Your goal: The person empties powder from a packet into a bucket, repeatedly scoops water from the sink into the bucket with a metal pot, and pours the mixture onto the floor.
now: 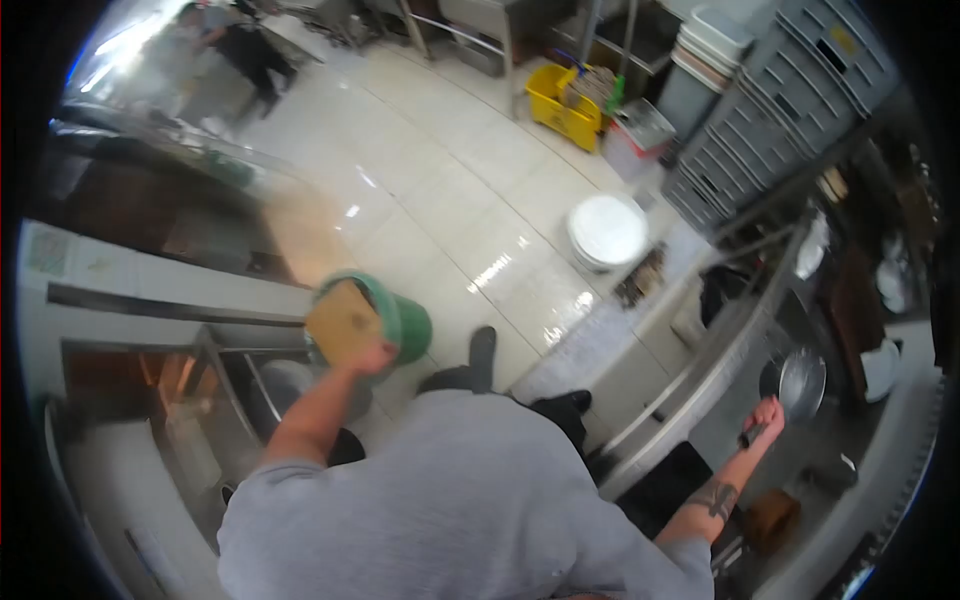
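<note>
My right hand is closed round the handle of a metal pan, out over the counter on the right. The pan's round bowl points away from me. On the left, my left hand is at the near edge of a tan, flat, board-like piece and appears closed on it, though blur hides the fingertips. That piece is tilted over the mouth of a green bin on the floor. I cannot tell whether the two touch.
A white lidded bucket stands on the wet tile floor. Farther back are a yellow mop bucket and stacked grey crates. A steel counter edge runs along my right. Another person is at the far left.
</note>
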A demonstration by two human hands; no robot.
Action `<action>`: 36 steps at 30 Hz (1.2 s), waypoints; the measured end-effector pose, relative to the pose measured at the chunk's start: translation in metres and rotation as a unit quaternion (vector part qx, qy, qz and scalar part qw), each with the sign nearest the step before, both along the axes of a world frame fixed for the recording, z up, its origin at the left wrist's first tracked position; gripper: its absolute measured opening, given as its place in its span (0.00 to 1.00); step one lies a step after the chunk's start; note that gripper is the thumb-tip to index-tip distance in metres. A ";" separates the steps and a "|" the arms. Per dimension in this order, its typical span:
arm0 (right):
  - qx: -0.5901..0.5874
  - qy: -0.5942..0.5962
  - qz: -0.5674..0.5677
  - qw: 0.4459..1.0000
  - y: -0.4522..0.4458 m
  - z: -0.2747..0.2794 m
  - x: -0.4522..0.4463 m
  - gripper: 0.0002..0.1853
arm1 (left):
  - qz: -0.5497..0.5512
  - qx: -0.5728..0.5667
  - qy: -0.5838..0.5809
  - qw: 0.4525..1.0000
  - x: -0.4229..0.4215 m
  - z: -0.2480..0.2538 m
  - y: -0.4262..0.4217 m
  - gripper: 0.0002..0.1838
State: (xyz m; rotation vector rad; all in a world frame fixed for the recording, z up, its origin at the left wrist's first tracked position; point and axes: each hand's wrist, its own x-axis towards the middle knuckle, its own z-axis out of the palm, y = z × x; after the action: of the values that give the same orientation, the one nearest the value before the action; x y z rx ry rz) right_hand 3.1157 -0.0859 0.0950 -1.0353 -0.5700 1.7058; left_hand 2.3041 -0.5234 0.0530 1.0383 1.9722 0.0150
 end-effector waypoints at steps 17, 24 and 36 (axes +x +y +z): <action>-0.042 -0.324 0.041 0.944 0.122 0.297 -0.183 0.12 | 0.191 -0.015 -0.099 0.976 -0.018 -0.078 -0.057 0.23; 0.076 -0.616 0.068 0.781 0.140 0.311 -0.256 0.06 | 0.194 -0.025 -0.088 0.977 -0.008 -0.100 -0.089 0.18; 0.302 -0.817 -0.150 0.468 0.110 0.218 -0.231 0.22 | 0.161 0.001 -0.080 0.984 -0.019 -0.066 -0.052 0.19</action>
State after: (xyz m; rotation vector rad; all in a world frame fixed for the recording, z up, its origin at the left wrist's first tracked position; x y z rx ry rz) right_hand 2.8845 0.0245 0.3130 -1.7729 -1.8104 -0.4473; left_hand 2.2848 -0.5750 -0.0130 0.6864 1.9720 0.2704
